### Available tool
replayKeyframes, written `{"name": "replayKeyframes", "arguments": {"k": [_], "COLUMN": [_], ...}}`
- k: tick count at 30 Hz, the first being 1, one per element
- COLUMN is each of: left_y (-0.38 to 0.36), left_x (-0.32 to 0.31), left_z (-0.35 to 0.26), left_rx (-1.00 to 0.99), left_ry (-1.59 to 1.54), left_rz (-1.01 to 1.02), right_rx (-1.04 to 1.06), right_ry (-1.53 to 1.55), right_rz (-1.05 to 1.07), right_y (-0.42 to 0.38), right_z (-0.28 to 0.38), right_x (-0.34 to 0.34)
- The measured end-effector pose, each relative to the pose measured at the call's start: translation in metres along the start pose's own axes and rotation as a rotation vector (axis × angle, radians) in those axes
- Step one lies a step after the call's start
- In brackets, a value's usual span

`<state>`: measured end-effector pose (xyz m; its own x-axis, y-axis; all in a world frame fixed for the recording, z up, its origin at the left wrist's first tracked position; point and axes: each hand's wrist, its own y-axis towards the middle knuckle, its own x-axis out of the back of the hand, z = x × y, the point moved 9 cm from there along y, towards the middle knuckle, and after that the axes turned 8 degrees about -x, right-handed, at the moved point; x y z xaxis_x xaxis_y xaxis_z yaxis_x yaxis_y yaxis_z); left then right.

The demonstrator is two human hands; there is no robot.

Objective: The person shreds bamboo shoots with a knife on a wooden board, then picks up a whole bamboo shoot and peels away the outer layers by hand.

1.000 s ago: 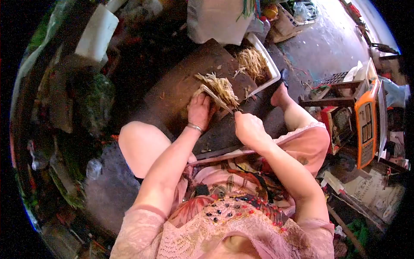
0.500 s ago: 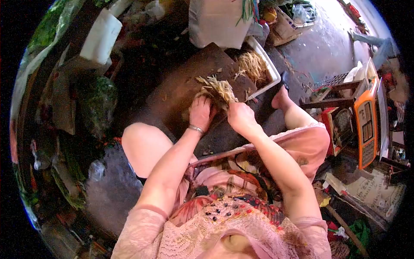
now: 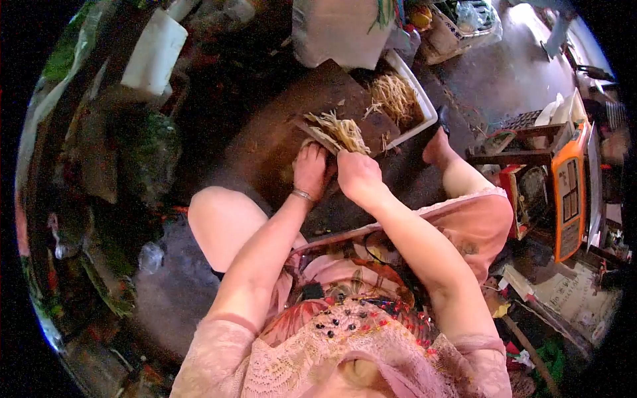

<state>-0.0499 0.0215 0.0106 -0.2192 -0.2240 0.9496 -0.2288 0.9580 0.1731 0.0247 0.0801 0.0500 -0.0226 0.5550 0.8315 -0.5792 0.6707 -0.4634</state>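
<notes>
Low in front of my knees lies a dark board (image 3: 265, 149). My right hand (image 3: 359, 176) is a closed fist around the handle end of what looks like a broad-bladed knife (image 3: 321, 137), its blade slanting away to the upper left. Pale thin shreds (image 3: 342, 129) are heaped along the blade's far side. Close beside the blade, my left hand (image 3: 310, 168) presses down with bent fingers; whatever lies under them is hidden. More shreds (image 3: 393, 96) fill part of a white tray (image 3: 424, 106) at the board's right corner.
A large white container (image 3: 342, 33) stands behind the board. To the right are a wooden stool-like frame (image 3: 514, 157) and an orange-edged panel (image 3: 568, 199). A full crate (image 3: 458, 36) sits at the upper right. A white box (image 3: 154, 53) is at upper left.
My right hand has shifted left with the knife, closer to my left hand. The blade's edge shows more clearly now beside the shreds. My left hand has barely moved.
</notes>
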Motion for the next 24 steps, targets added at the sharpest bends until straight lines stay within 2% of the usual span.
{"name": "replayKeyframes", "arguments": {"k": [2, 4, 5, 8, 11, 13, 17, 19, 24], "left_y": [0.007, 0.004, 0.004, 0.000, 0.004, 0.004, 0.005, 0.005, 0.006], "left_x": [0.006, -0.005, -0.007, 0.002, 0.014, 0.019, 0.014, 0.000, 0.007], "left_z": [-0.005, -0.002, -0.001, 0.000, -0.004, -0.006, -0.005, 0.000, -0.005], "left_rx": [-0.030, -0.035, -0.032, 0.026, -0.006, -0.045, -0.032, 0.017, -0.034], "left_ry": [-0.026, 0.007, 0.007, -0.055, -0.113, -0.029, 0.003, 0.020, -0.004], "left_rz": [-0.061, 0.069, 0.067, -0.048, -0.128, -0.201, -0.152, -0.007, -0.066], "right_rx": [0.009, -0.055, -0.010, 0.023, 0.041, 0.070, -0.011, 0.003, 0.020], "right_ry": [0.010, 0.068, 0.071, 0.068, 0.020, -0.002, -0.047, -0.018, -0.005], "right_rz": [-0.065, -0.171, -0.173, -0.117, -0.029, 0.017, 0.060, 0.036, -0.066], "right_y": [0.002, -0.001, -0.005, -0.029, -0.047, -0.048, -0.025, -0.004, -0.004], "right_z": [-0.009, -0.022, -0.025, -0.029, -0.034, -0.035, -0.021, -0.008, -0.014], "right_x": [0.002, 0.013, 0.015, 0.028, 0.034, 0.028, 0.015, 0.003, 0.007]}}
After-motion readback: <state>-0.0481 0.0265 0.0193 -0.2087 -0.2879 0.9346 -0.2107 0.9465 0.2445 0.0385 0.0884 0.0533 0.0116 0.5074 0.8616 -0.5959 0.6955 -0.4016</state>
